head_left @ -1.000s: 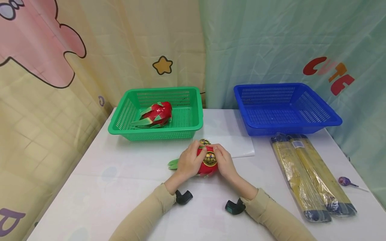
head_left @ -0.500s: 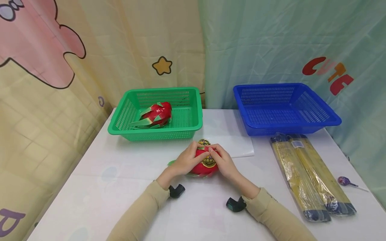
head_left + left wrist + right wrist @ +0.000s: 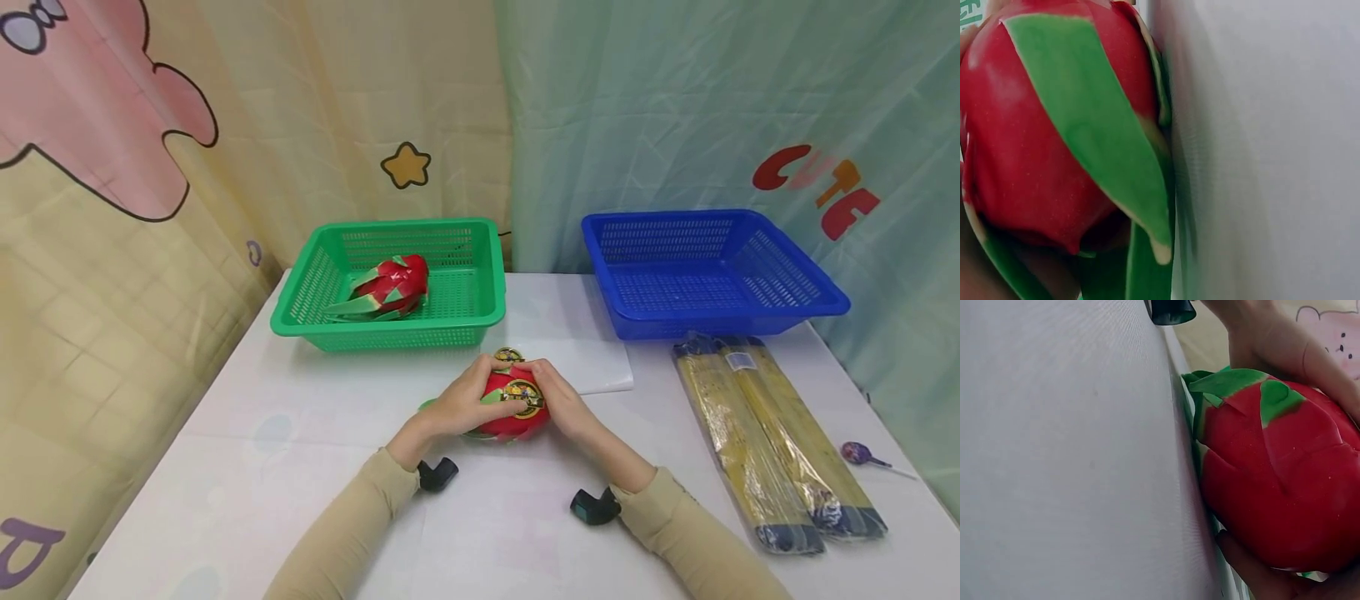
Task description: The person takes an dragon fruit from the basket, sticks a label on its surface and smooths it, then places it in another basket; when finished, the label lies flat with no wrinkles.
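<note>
Low on the white table, both hands grip a red dragon fruit (image 3: 512,427) with green scales. My left hand (image 3: 459,403) wraps its left side, the thumb lying across a round black-and-gold sticker (image 3: 529,392) on the peel. On the opposite side my right hand (image 3: 567,407) curves round the fruit, fingers over the top. Long green scales and glossy skin of the dragon fruit (image 3: 1029,144) fill much of the left wrist view. From the right wrist, the dragon fruit (image 3: 1279,481) shows close beside the tabletop, with fingers underneath.
A white sheet (image 3: 600,367) with another round sticker (image 3: 509,355) lies just behind the hands. Further back stand a green basket (image 3: 390,333) with a second dragon fruit (image 3: 397,283) and a blue basket (image 3: 720,315). Wrapped yellowish packs (image 3: 750,433) and a lollipop (image 3: 857,452) lie at right.
Both thumbs were near the sticker's upper edge. Now the left thumb lies over the sticker and the right thumb has come off it. My left forearm has shifted left, and the fruit has turned slightly.
</note>
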Action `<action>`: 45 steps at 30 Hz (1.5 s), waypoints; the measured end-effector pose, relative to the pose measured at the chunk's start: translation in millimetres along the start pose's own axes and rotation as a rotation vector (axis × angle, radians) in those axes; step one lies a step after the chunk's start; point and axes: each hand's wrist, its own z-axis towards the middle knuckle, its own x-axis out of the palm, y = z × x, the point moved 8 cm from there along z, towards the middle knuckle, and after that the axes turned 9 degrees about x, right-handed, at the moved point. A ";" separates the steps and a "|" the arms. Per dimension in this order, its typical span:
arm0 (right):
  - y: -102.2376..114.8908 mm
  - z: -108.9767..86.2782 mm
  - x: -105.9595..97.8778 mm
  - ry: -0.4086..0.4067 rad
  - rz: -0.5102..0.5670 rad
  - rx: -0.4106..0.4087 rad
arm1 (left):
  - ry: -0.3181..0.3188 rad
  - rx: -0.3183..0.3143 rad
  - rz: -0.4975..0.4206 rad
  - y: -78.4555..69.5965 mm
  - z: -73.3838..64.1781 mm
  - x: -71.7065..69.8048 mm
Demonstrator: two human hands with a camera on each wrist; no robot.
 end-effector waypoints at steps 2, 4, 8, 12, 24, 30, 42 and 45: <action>-1.5 0.4 0.6 0.000 -0.003 0.018 | -0.008 -0.003 -0.006 0.9 -0.6 0.9; -2.7 0.8 1.5 0.007 -0.008 0.035 | -0.025 0.014 0.010 -0.4 -0.3 0.9; -6.6 0.9 3.2 0.074 -0.040 0.059 | -0.060 0.037 0.099 -2.6 -0.2 -0.6; -11.4 -0.8 3.1 0.234 -0.044 0.064 | -0.044 0.058 0.167 -4.8 -0.6 0.7; -14.4 -3.9 -2.7 0.512 0.140 0.000 | 0.035 -0.015 0.034 0.7 -1.9 2.5; -5.4 -6.3 -5.4 0.466 0.036 -0.004 | 0.044 0.000 0.004 -1.5 -2.8 3.4; 0.4 -13.7 -15.7 0.499 -0.105 0.076 | 0.058 0.044 0.029 -10.3 -2.7 8.5; 2.6 -13.7 -24.7 0.487 -0.142 0.055 | 0.044 0.015 -0.002 -8.6 -3.1 9.4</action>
